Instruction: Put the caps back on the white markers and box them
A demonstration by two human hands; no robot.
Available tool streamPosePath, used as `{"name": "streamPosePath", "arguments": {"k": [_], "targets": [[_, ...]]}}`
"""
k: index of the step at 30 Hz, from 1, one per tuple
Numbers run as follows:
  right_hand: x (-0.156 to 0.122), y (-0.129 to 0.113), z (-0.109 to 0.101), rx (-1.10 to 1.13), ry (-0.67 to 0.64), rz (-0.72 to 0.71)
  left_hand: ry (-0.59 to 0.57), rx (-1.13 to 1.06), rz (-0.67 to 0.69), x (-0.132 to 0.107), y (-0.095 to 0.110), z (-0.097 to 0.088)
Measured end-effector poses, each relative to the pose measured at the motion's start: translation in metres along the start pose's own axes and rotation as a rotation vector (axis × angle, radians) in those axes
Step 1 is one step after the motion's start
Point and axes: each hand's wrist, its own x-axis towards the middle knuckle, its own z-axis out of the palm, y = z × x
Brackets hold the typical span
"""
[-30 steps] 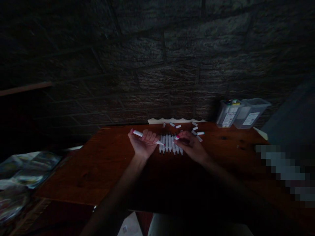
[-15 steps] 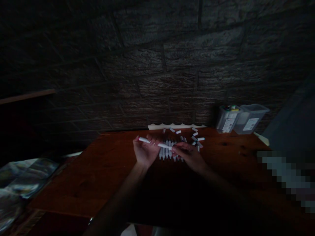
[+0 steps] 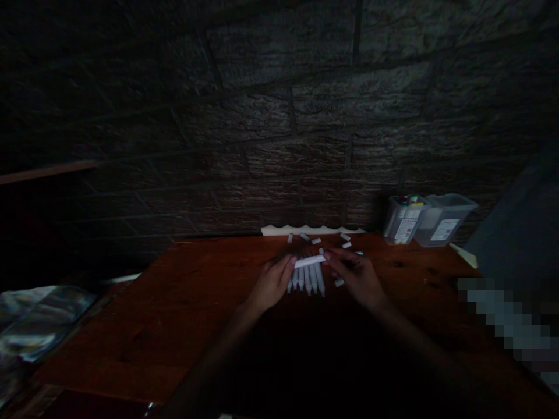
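Seemingly for steadiness, we pinch one white marker (image 3: 309, 262) by its ends between left hand (image 3: 271, 284) and right hand (image 3: 361, 278), over a row of markers (image 3: 314, 280) on the desk (image 3: 196, 302), loose caps (image 3: 316, 241) lying just beyond both hands.

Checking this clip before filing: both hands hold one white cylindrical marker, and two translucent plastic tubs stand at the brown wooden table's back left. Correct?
Wrong side: the head view shows the translucent plastic tubs at the back right of the wooden table. Left hand and right hand hold one white cylindrical marker.
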Motion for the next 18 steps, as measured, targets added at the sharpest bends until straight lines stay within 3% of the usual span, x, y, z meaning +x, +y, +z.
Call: {"name": "streamPosePath", "arguments": {"k": [5, 9, 13, 18], "targets": [[-0.009, 0.009, 0.013, -0.125, -0.152, -0.083, -0.081, 0.069, 0.076, -0.003, 0.011, 0.0], [-0.011, 0.015, 0.021, -0.142, -0.229, -0.11, -0.029, 0.089, -0.009, -0.006, 0.015, 0.001], [-0.008, 0.012, 0.018, -0.078, -0.147, -0.068, 0.012, 0.119, -0.091, -0.004, 0.015, -0.003], [0.003, 0.011, 0.0, -0.069, 0.045, 0.002, 0.025, 0.012, -0.137, -0.002, 0.012, -0.006]]}}
